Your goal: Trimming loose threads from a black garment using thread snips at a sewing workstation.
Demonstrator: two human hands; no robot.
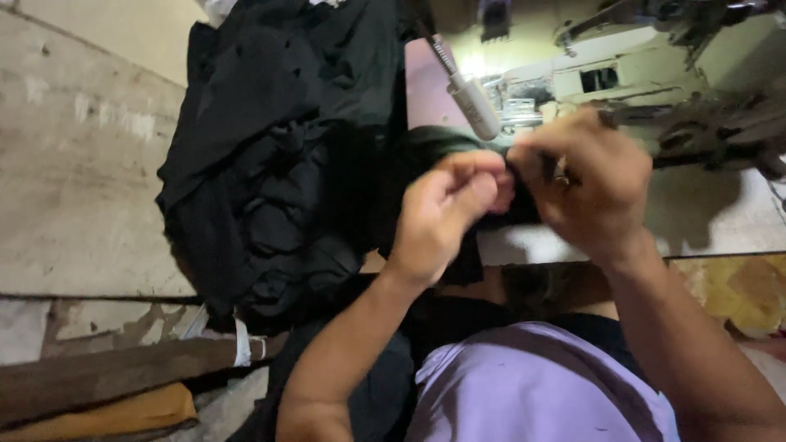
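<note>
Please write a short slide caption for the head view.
Left hand and right hand pinch black fabric beside a sewing machine.

Dim indoor workspace, seen from above. At left a pale, worn wall or slab [74, 164] is seen, stained w/ lighter patches. Below it, cracked pale floor pieces [123, 323] are crossed by a dark wooden plank [106, 372], w/ an orange-brown cloth [123, 417] lying at the lower edge. A white worktable top [712, 217] is lit at right, its edge running across mid-frame. A sewing machine [655, 74] (grey-white, partly blurred) is set at upper right. A small lamp [473, 105] on a flexible neck is pointed down, w/ bright glare behind it.
</note>
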